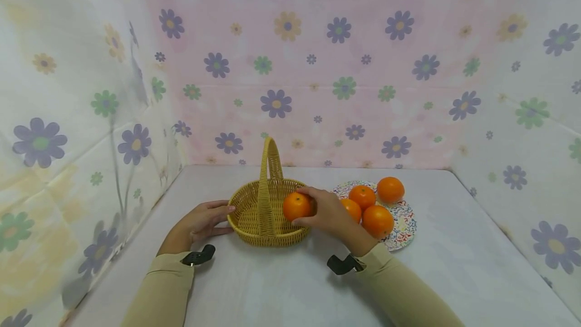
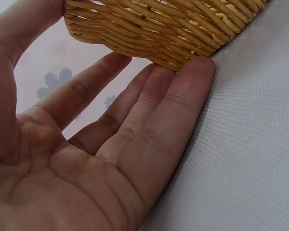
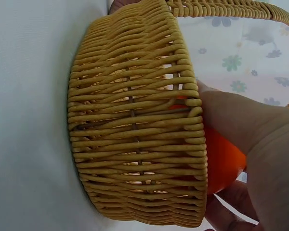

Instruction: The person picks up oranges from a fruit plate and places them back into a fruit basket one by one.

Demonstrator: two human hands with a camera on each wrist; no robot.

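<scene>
A yellow wicker basket (image 1: 281, 240) with a tall arched handle (image 1: 264, 191) stands on the table. My right hand (image 1: 331, 216) holds an orange (image 1: 297, 206) between thumb and fingers, over the right side of the basket's opening. In the right wrist view, the woven wall partly hides that orange (image 3: 222, 161), which sits right at the rim. At the basket's left end is my left hand (image 1: 204, 222), thumb near the rim. The left wrist view has its extended fingers (image 2: 159, 120) touching the low part of the woven side.
Right of the basket, several oranges (image 1: 378, 222) lie on a round speckled plate (image 1: 404, 213), partly behind my right forearm. A white cloth covers the table (image 1: 281, 286). Flower-patterned sheets (image 1: 308, 74) enclose it at the back and both sides.
</scene>
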